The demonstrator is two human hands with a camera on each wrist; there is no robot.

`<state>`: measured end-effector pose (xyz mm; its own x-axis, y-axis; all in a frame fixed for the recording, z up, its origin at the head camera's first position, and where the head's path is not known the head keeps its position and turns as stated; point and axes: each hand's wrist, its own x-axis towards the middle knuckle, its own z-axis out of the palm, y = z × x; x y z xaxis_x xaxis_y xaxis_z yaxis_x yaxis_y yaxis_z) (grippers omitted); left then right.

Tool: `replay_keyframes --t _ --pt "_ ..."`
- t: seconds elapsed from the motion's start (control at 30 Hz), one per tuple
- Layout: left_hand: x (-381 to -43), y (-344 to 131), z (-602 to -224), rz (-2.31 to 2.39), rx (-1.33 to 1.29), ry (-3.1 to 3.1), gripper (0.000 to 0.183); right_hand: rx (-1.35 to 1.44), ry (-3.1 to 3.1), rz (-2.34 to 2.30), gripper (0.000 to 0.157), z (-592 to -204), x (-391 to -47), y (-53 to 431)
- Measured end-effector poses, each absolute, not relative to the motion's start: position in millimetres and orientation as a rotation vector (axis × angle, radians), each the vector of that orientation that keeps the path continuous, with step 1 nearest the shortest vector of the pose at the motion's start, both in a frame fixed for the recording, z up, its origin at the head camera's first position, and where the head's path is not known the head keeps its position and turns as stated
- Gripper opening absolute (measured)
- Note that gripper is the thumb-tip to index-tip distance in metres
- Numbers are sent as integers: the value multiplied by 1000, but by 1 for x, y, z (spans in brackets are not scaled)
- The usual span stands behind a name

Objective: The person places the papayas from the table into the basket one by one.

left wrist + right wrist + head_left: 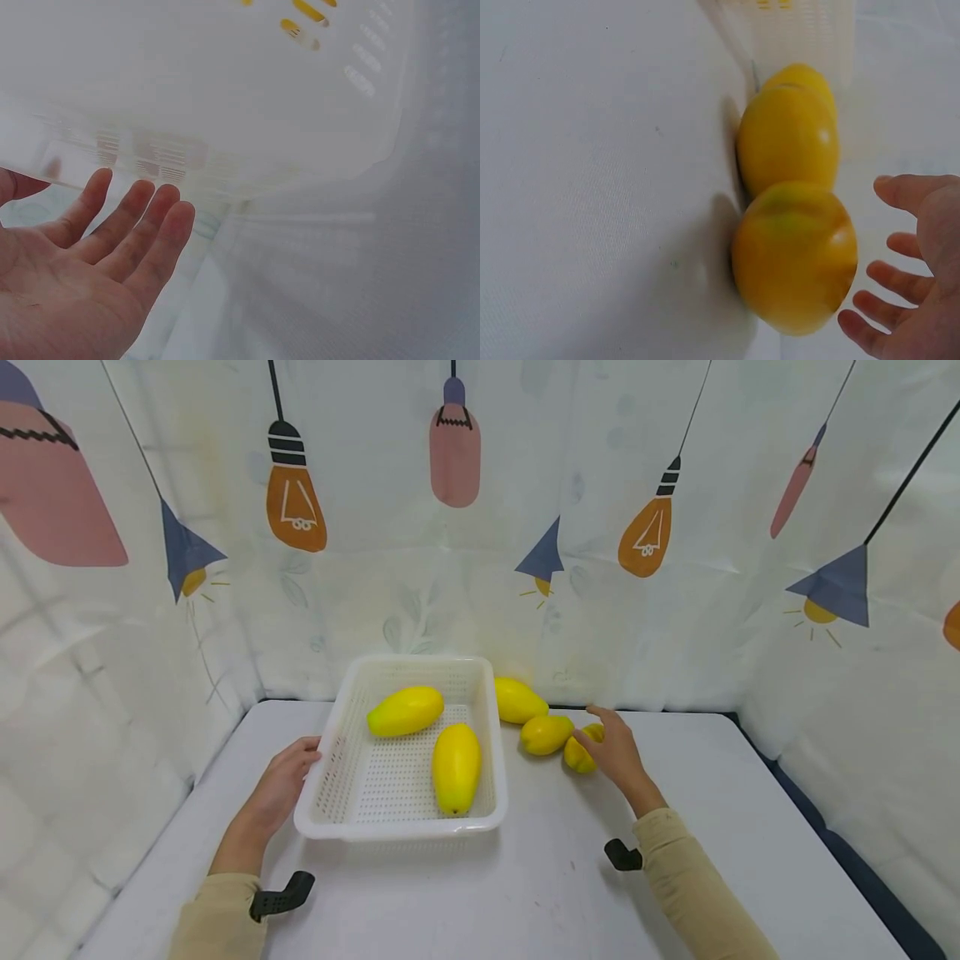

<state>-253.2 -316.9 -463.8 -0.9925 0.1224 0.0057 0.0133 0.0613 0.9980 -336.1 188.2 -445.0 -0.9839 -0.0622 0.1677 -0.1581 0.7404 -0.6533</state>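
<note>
A white perforated plastic basket (337, 777) holds two long, smooth yellow fruits, one lying across the back (406, 712) and one near the right wall (456, 769). At its left rim, my left hand (281, 781) grips the edge; the left wrist view has the fingertips (169, 193) against the plastic and the thumb over the edge. My right hand (618, 750) reaches over a lumpy, rounded yellow fruit (795, 259), fingers spread and nothing held. Beside that fruit lies a smooth yellow one (547, 735). A larger yellow fruit (519, 701) lies behind, partly hidden by the basket.
Everything stands on a white table (525, 893). A pale curtain (480, 585) printed with lamps and bulbs rises behind the table and along both sides. Black straps with mounts sit on both wrists, over beige sleeves (697, 877).
</note>
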Motion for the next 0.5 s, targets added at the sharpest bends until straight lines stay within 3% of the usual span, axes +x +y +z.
replay_keyframes --t 0.5 --pt "-253 -317 -465 2100 150 2218 34 161 -2799 1041 59 -458 -341 193"
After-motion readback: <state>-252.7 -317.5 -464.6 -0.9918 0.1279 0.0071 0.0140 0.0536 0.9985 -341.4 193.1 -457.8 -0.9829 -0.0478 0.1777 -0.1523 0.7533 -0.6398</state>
